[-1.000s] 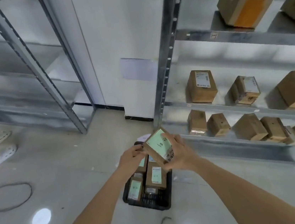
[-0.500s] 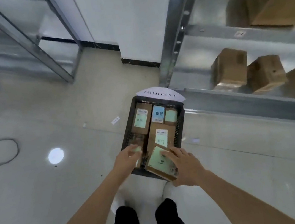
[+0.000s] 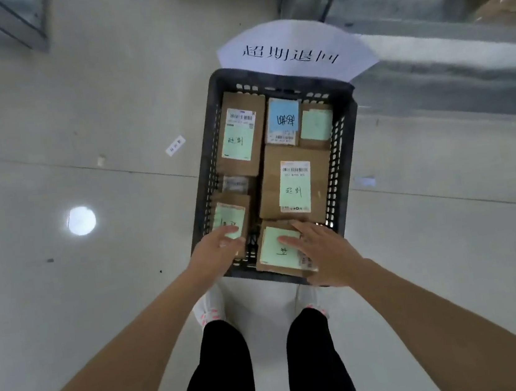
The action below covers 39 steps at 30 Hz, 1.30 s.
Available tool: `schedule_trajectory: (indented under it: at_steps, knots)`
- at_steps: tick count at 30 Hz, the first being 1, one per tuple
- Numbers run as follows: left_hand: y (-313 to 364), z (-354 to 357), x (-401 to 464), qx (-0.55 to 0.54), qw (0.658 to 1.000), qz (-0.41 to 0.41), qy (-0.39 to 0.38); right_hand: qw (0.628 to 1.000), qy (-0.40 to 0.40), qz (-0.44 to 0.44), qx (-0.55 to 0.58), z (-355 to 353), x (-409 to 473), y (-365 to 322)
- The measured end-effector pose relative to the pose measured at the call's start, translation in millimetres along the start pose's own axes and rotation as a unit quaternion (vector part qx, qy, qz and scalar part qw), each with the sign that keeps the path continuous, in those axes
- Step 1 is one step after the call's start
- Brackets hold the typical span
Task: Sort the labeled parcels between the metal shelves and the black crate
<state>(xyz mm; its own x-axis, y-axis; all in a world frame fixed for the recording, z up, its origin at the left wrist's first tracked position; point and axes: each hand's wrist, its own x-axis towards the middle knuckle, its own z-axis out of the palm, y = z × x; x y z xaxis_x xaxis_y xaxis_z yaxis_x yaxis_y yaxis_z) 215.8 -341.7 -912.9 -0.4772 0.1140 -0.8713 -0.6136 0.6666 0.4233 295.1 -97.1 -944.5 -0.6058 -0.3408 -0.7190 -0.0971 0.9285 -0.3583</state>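
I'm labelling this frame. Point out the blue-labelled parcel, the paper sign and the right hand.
blue-labelled parcel (image 3: 284,120), head view, blue label.
paper sign (image 3: 292,48), head view, its middle.
right hand (image 3: 324,253), head view, its back.

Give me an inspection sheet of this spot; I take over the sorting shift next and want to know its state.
Surface: glossy pale floor with a lamp glare.
Job's things: black crate on the floor, holding about seven labeled parcels; nearest parcel lies at the crate's front right.
Clutter: small paper slip on the floor left of the crate.
Grippers: right hand rests flat on the nearest parcel; left hand touches the front-left parcel.
Cables: nothing seen.
Surroundings: metal shelf behind the crate; white sign at the crate's far rim.
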Motion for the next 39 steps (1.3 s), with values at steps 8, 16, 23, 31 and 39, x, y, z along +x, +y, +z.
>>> schedule_trajectory:
  at_steps: [8, 16, 23, 31, 39]
  knots:
    - [-19, 5, 44, 0.016, 1.000, -0.013, -0.022, 0.999, 0.011, -0.028, -0.034, 36, 44, 13]
    - [-32, 16, 69, 0.021, 1.000, 0.003, -0.020, 0.996, 0.034, -0.026, -0.073, 59, 80, 4]
    - [-49, 15, 84, 0.027, 1.000, 0.008, -0.014, 0.994, 0.049, -0.032, -0.090, 87, 92, 25]
    - [-57, 21, 73, 0.020, 1.000, -0.014, -0.015, 0.995, 0.068, -0.030, -0.066, 91, 79, 18]
    - [-27, 12, 46, 0.045, 0.999, 0.009, -0.008, 0.992, 0.117, -0.021, -0.050, 63, 42, 12]
